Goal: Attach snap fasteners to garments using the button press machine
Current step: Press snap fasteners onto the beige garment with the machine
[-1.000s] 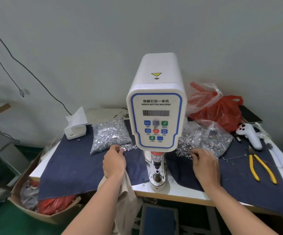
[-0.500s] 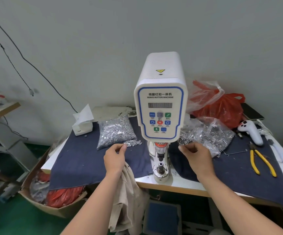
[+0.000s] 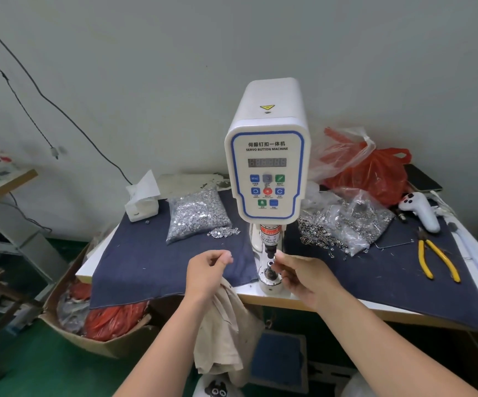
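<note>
Dark blue cloth point(image 3: 151, 262) covers your desk point(image 3: 432, 313) by the grey wall. Your right hand point(image 3: 303, 275) pinches a small snap part point(image 3: 269, 263) at the lower die of the white button press machine point(image 3: 266, 156). Your left hand point(image 3: 206, 272) pinches something tiny and holds the beige garment point(image 3: 226, 330), which hangs off the desk's front edge. Bags of snaps point(image 3: 196, 217) lie on both sides.

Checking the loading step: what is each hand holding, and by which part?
Right hand pinches a small silver snap part at its edge, fingertips only. Left hand grips the beige garment; anything between its fingertips cannot be told.
</note>
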A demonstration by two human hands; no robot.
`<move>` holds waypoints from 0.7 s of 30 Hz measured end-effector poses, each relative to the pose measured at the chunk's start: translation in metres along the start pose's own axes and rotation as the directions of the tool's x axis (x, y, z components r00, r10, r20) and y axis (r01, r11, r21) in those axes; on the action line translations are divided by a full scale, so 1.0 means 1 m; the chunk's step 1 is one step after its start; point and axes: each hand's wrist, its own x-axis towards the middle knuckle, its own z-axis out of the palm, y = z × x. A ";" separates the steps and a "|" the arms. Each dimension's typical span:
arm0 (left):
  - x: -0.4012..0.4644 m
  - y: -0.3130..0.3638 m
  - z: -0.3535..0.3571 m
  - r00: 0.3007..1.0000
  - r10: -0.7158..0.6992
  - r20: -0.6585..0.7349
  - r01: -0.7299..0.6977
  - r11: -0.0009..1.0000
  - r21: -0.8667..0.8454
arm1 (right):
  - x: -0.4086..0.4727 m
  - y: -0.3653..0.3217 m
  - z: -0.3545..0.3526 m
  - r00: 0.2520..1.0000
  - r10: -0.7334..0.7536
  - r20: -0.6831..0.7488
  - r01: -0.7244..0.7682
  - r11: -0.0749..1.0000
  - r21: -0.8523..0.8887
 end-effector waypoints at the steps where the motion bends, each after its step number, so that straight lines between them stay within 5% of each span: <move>1: -0.004 0.001 0.003 1.000 0.003 0.015 -0.003 1.000 0.000 | -0.001 0.000 0.001 1.000 0.004 0.006 -0.004 1.000 0.019; 21: -0.031 0.023 0.031 0.988 0.104 0.112 -0.116 0.988 0.106 | -0.007 -0.002 0.008 0.999 0.033 0.037 -0.036 0.997 0.073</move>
